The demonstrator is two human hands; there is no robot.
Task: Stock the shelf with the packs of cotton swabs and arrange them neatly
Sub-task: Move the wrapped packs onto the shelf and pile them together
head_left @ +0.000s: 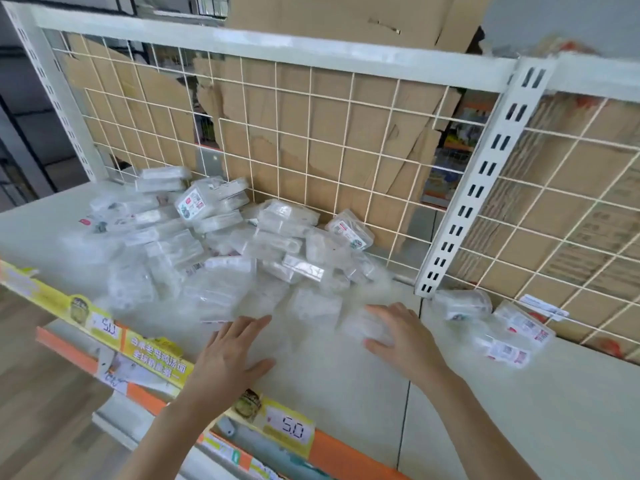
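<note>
Several clear plastic packs of cotton swabs (221, 237) lie in a loose, untidy heap on the white shelf (346, 393), from its back left corner to its middle. A few more packs (498, 327) lie apart on the right, past the upright. My left hand (228, 355) lies flat with straight fingers at the near edge of the heap. My right hand (398, 337) reaches over a blurred pack (367, 327), fingers slightly bent around its near side. Motion blur hides the packs closest to both hands.
A white wire grid (311, 140) backed by torn cardboard closes the rear of the shelf. A slotted white upright (485, 174) slants down to the shelf at the right. Yellow and orange price strips (287, 427) run along the front edge, with a lower shelf below.
</note>
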